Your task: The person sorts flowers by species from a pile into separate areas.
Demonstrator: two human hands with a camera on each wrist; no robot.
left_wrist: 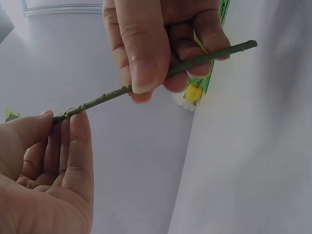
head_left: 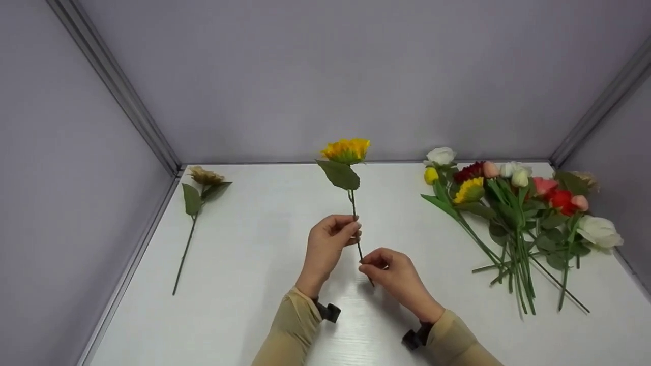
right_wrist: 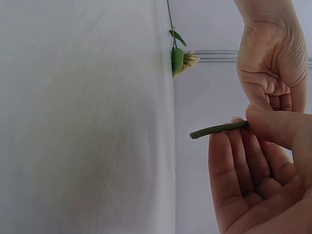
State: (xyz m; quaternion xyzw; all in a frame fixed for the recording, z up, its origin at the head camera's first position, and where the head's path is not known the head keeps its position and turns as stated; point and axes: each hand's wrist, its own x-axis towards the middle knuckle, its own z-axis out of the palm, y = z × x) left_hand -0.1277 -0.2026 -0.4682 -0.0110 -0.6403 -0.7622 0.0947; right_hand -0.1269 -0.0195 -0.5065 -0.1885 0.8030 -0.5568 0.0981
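Both hands hold a yellow sunflower (head_left: 347, 151) by its thin green stem, bloom away from me and one large leaf (head_left: 339, 175) under the bloom. My left hand (head_left: 328, 246) pinches the stem around its middle between thumb and fingers. Lower down, my right hand (head_left: 396, 274) pinches it near the cut end. In the left wrist view the stem (left_wrist: 107, 97) runs from the left fingertips past the right thumb. The right wrist view shows the stem's end (right_wrist: 204, 131) sticking out beyond the right thumb and fingers.
A beige flower (head_left: 206, 176) with two leaves lies at the left of the white table (head_left: 244, 254). On the right is a pile of mixed flowers, with a white rose (head_left: 599, 232), red blooms (head_left: 561, 202) and another sunflower (head_left: 469, 191). Grey walls (head_left: 325, 76) enclose the table.
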